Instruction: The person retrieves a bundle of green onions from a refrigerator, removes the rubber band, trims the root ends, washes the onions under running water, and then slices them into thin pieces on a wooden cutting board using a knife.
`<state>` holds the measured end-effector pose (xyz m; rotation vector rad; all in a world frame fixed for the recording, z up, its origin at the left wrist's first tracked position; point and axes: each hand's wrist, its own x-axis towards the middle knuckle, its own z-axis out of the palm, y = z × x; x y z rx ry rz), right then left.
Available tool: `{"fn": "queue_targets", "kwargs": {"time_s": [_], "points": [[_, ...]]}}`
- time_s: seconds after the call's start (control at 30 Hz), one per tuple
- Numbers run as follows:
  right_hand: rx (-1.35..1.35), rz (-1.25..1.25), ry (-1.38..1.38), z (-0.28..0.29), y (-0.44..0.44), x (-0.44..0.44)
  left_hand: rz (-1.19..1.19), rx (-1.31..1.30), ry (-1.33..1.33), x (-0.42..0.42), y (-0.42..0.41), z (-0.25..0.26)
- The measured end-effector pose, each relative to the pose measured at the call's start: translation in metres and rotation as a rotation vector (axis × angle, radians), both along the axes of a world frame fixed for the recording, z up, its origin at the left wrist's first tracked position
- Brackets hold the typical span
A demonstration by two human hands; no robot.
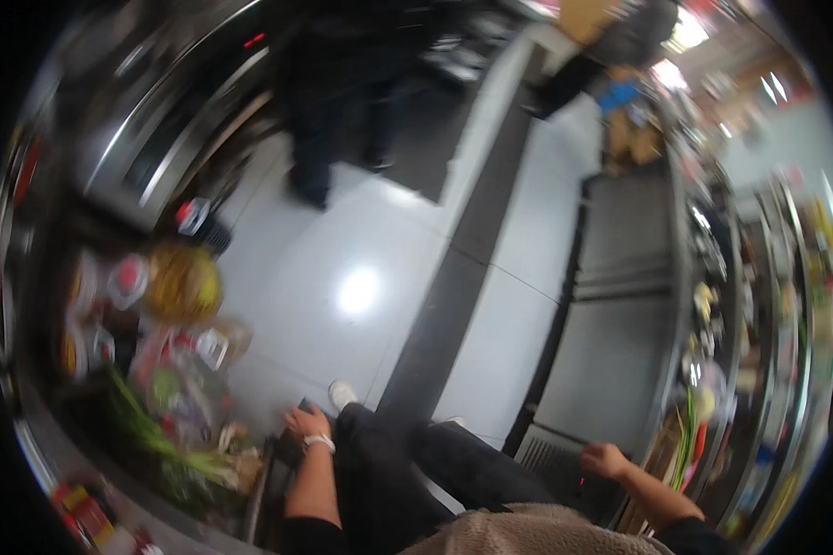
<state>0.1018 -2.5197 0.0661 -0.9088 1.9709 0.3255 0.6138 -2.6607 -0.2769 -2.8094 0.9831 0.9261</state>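
Observation:
The picture is blurred. My left hand (309, 422), with a pale band at the wrist, is closed around a small dark object (307, 404) that may be a phone. It hangs beside my left leg, near the vegetables on the left. My right hand (602, 460) is curled beside the steel cabinet (614, 361); nothing shows in it. Long green scallions or similar stalks (173, 444) lie at lower left, next to plastic bags of produce (180, 395).
A person in dark clothes (319, 118) stands ahead, another person (569, 80) farther off. Bottles and a large yellowish container (184, 281) stand on the left. Steel ovens or cabinets (160, 152) line the upper left; loaded shelves (736, 312) run along the right.

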Motion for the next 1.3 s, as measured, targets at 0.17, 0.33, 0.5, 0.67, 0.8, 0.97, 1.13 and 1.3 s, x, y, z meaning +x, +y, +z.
{"fn": "queue_targets", "kwargs": {"time_s": [0.17,0.33,0.5,0.67,0.8,0.97,1.13,1.3], "points": [[-0.249,-0.103,0.171,0.013,0.065,-0.037,-0.319,-0.301,0.419,-0.163,0.031,0.038],[-0.614,-0.486,0.323,0.06,0.162,-0.084,-0.287,-0.229,0.662,-0.278,0.052,0.119],[-0.858,-0.851,0.605,0.08,0.261,-0.109,-0.597,-0.105,0.866,-0.35,0.002,0.08],[-0.69,-0.868,1.029,0.076,0.351,-0.179,-0.787,-0.005,1.208,-0.509,0.022,0.22],[-0.471,-0.689,1.254,0.062,0.373,-0.237,-1.02,0.128,1.286,-0.588,0.055,0.289],[-0.221,-0.477,1.216,0.052,0.351,-0.278,-1.317,0.287,1.372,-0.636,0.071,0.318],[-0.094,-0.545,1.186,0.047,0.352,-0.3,-1.534,0.277,1.4,-0.683,0.049,0.352],[-0.283,-0.743,1.278,0.063,0.336,-0.265,-1.903,0.166,1.519,-0.722,0.077,0.378]]}}
